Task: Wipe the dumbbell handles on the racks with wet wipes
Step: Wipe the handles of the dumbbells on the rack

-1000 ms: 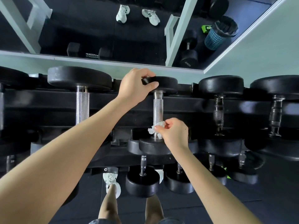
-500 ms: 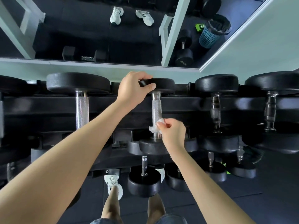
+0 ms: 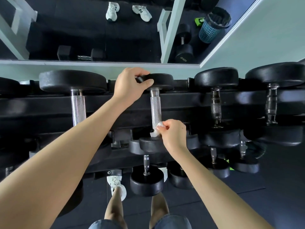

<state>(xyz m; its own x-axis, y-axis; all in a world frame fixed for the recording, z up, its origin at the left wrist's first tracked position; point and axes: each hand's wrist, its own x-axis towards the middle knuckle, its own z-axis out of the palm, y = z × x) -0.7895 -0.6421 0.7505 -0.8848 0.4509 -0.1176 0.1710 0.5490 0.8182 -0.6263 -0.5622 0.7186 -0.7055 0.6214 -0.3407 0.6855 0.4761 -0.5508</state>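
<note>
Our left hand (image 3: 130,83) is curled over the far head (image 3: 162,80) of the middle dumbbell on the top tier of the rack (image 3: 115,104). The thumb lies on the head's near edge and the fingers are wrapped over the top, a firm grip. Our right hand (image 3: 173,134) pinches a crumpled white wet wipe (image 3: 155,132) between thumb and fingertips, the rest of the fingers tucked in. The wipe is pressed against the low end of that dumbbell's knurled chrome handle (image 3: 155,109), just above the near head (image 3: 150,144). We can't tell if the wipe goes all the way round the bar.

The dumbbell lies across the rack, handle pointing away from us. A bigger dumbbell (image 3: 78,108) sits to its left, and darker-handled ones (image 3: 216,106) to its right. Smaller dumbbells (image 3: 146,179) sit on the tier below. The mirror (image 3: 99,38) behind the rack reflects a blue bin (image 3: 212,25).
</note>
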